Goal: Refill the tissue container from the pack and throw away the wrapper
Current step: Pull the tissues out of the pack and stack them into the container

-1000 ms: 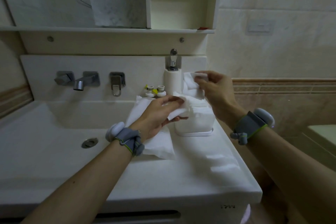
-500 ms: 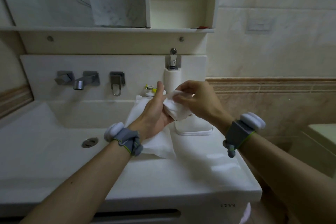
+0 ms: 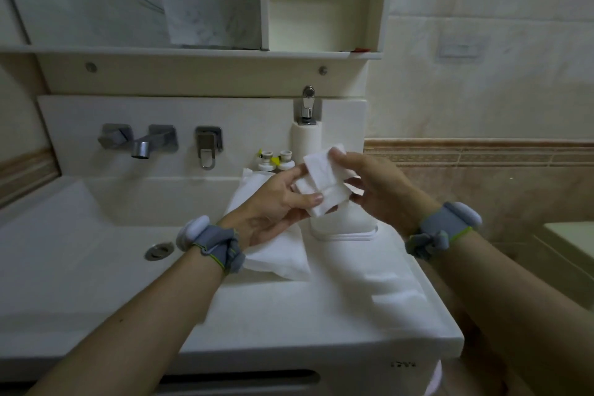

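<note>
Both hands hold a small folded white tissue (image 3: pixel 323 185) in the air above the white tissue container (image 3: pixel 345 223) on the counter's right side. My left hand (image 3: pixel 276 202) pinches its lower edge between thumb and fingers. My right hand (image 3: pixel 374 188) grips its upper right part, fingers curled round it. The white tissue pack (image 3: pixel 273 251) lies flat on the counter under my left wrist, just left of the container. The container's top is hidden behind the tissue and my hands.
A sink basin (image 3: pixel 96 235) with a drain (image 3: pixel 159 251) lies to the left, a wall faucet (image 3: pixel 143 141) behind it. A white soap pump (image 3: pixel 307 132) and two small bottles (image 3: pixel 276 161) stand behind the container. The counter edge (image 3: pixel 321 350) is near me.
The tissue was pulled up from the container, bunched between both hands, and is now held flatter and folded, slightly higher and to the right.
</note>
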A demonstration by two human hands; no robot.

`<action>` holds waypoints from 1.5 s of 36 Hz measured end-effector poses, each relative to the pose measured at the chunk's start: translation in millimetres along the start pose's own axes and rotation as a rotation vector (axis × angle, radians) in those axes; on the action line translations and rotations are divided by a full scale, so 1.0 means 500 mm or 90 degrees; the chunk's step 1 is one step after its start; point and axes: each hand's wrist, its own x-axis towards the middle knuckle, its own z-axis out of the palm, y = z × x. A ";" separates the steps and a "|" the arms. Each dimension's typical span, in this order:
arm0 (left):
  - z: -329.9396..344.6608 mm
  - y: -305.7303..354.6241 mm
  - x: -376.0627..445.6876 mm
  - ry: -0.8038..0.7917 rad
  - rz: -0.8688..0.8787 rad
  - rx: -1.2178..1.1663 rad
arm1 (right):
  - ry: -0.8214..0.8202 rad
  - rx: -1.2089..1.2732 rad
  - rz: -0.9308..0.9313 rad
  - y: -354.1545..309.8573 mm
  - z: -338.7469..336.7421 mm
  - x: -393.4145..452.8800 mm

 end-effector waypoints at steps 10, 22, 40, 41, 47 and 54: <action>0.006 -0.004 0.017 0.106 -0.024 0.016 | 0.000 -0.066 -0.061 -0.009 -0.021 0.009; 0.018 0.013 0.006 0.108 0.000 -0.116 | 0.061 -0.501 -0.346 0.040 -0.009 0.007; 0.017 0.007 0.017 0.235 0.008 0.022 | 0.044 -0.859 -0.635 0.039 -0.012 0.013; 0.015 0.006 0.018 0.236 0.007 0.023 | 0.038 -0.865 -0.628 0.036 -0.010 0.014; 0.013 0.011 0.017 0.242 -0.002 0.027 | 0.019 -0.898 -0.648 0.031 -0.005 0.021; 0.003 0.011 0.022 0.277 -0.027 -0.017 | -0.033 -0.688 -0.627 0.038 -0.007 0.015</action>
